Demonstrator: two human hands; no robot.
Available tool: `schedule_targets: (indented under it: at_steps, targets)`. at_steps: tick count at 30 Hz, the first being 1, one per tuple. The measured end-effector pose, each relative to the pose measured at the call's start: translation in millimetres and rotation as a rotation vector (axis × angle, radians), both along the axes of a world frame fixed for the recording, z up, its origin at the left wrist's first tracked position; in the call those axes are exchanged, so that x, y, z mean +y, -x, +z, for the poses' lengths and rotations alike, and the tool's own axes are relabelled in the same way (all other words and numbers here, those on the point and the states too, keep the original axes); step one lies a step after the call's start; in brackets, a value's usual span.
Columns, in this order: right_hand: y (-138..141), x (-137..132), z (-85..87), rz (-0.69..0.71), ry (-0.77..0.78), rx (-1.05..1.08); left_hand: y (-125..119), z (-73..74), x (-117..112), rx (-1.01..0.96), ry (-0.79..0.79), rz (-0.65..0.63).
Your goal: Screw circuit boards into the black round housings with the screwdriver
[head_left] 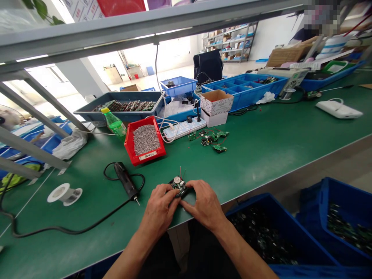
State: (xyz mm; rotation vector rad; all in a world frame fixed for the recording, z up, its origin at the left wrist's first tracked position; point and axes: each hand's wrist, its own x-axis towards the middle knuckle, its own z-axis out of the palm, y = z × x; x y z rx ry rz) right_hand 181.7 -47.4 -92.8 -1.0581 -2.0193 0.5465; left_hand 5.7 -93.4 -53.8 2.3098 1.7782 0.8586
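Label [148, 155] illegible; fingers [195, 185] hold circuit assembly [178, 181]

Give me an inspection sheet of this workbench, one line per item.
Surface: green tabletop, tools and parts on it.
Job's things: small dark electronic assembly with round silver part, near the front edge.
Clutter: green plastic bottle, white plastic spool, loose green circuit boards, red plastic bin of small silver metal pieces.
Hands: left hand and right hand both have fingers on the assembly.
Cables: black cord trails left from around black cylindrical driver; white power strip beside red bin.
Surroundings: blue plastic bins below front edge, right; dark chair beyond.
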Motion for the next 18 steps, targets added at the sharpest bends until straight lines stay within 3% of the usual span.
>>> schedule_targets:
  at_steps: [4,8,14,18]
  targets:
    - [-1,0,4.8,0.000,0.038,-0.001,13,-4.3,3,-0.142,0.090,-0.065]
    - [0,6,17.8,0.039,0.103,-0.014,23,2.8,2,-0.182,0.197,-0.128]
    - [4,19,22.6,0.271,0.071,-0.053,29,2.1,2,-0.258,0.151,-0.182]
    - [6,20,18.8,0.285,0.048,0.006,37,-7.3,2,-0.293,0.143,-0.145]
